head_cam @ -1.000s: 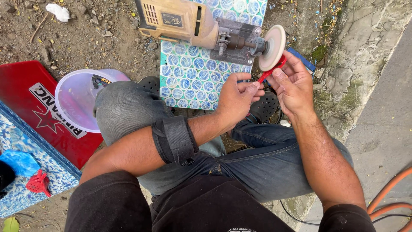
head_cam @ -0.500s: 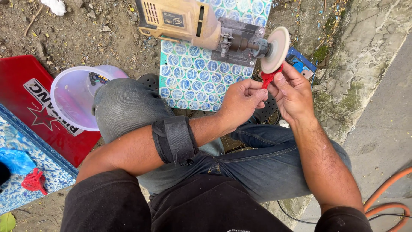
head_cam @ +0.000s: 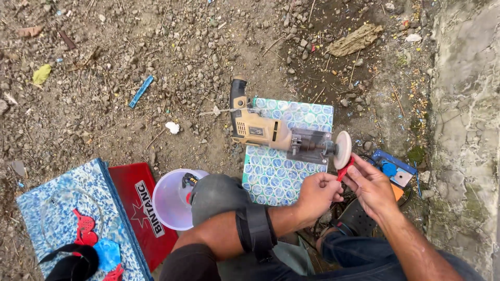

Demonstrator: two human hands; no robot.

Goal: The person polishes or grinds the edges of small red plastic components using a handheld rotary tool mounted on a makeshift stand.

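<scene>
The small red piece [head_cam: 346, 168] sits pinched between my left hand [head_cam: 316, 193] and right hand [head_cam: 371, 187], both clenched on it, its tip touching the lower edge of the white buffing wheel [head_cam: 342, 150]; since a second ago my head has tipped up, so more gravel ground [head_cam: 156, 78] shows, while the hands have barely shifted, so I judge the buffing continues. The tan power drill [head_cam: 260, 130] lies on a patterned blue board [head_cam: 281, 171], with a pale plastic bowl [head_cam: 169, 200] by my left knee and a blue tool [head_cam: 393, 169] just beyond my right hand, none blocking the wheel.

bare dirt [head_cam: 130, 57] open beyond the drill [head_cam: 260, 130], white bucket [head_cam: 169, 200] left, concrete wall [head_cam: 463, 130] blocking right
</scene>
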